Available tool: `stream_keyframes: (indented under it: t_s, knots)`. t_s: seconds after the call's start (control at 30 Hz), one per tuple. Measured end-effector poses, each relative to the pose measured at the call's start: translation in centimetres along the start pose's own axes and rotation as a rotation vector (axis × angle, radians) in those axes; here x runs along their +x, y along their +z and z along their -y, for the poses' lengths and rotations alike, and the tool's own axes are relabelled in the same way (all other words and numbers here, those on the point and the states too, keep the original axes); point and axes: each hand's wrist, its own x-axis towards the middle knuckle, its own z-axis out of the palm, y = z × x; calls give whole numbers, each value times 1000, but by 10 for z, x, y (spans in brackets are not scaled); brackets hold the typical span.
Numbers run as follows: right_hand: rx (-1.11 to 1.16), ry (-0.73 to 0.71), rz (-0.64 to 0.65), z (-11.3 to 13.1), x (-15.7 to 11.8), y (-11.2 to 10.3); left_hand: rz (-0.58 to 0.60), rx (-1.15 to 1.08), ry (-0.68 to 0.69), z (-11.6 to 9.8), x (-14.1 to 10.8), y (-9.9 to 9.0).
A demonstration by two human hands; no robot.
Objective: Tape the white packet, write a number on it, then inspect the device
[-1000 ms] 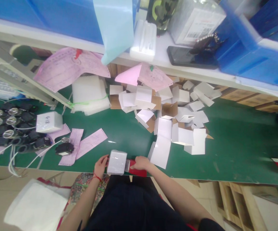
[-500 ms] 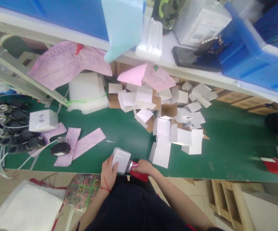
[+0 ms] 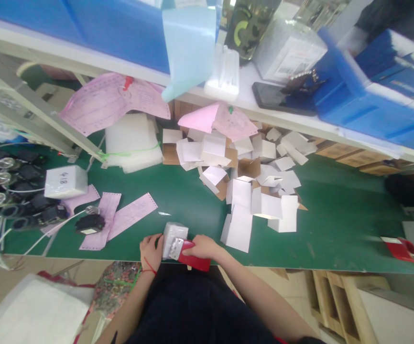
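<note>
Near the front edge of the green table, a small white box (image 3: 174,231) stands against the fingers of my left hand (image 3: 151,249), which grips it from its left side. My right hand (image 3: 202,249) is closed around a red tape dispenser (image 3: 196,262). The dispenser's silver metal front end lies against the right side of the box, covering part of it. My left fingertips are partly hidden behind the box. Pink paper slips (image 3: 132,217) lie to the left, with a black device (image 3: 90,223) on one of them.
A pile of white folded cartons (image 3: 239,193) spreads across the middle. On the left are a wrapped box marked 418 (image 3: 66,181) and several black devices with cables (image 3: 20,191). Another red dispenser (image 3: 400,249) lies far right. A shelf (image 3: 178,89) overhangs the back.
The tape dispenser has moved left and up onto the box's right side. My left hand has shifted left, and the box has turned and moved slightly left. The view has shifted a little.
</note>
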Motion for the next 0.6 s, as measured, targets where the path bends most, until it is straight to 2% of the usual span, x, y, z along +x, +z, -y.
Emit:
stream_keyframes:
  t_s: [0.07,0.17,0.23,0.3,0.43,0.5,0.6]
  knots:
    - [-6,16,-1,19,3,-2,-17,-37,55,-6,6,-6]
    - [-16,10,10,31,3,-6,80,-129,88,-10,14,-7]
    - [-16,-5,24,22,-4,-9,110,-138,76,-8,17,-5]
    - [-7,-7,23,4,-13,-9,123,-138,61,-6,18,-3]
    - [7,65,-18,-33,-20,3,145,-128,26,-6,15,-6]
    - [6,78,-19,-39,-11,11,157,-120,-7,-5,15,-9]
    - [4,36,-1,-31,8,14,160,-109,-67,0,19,-12]
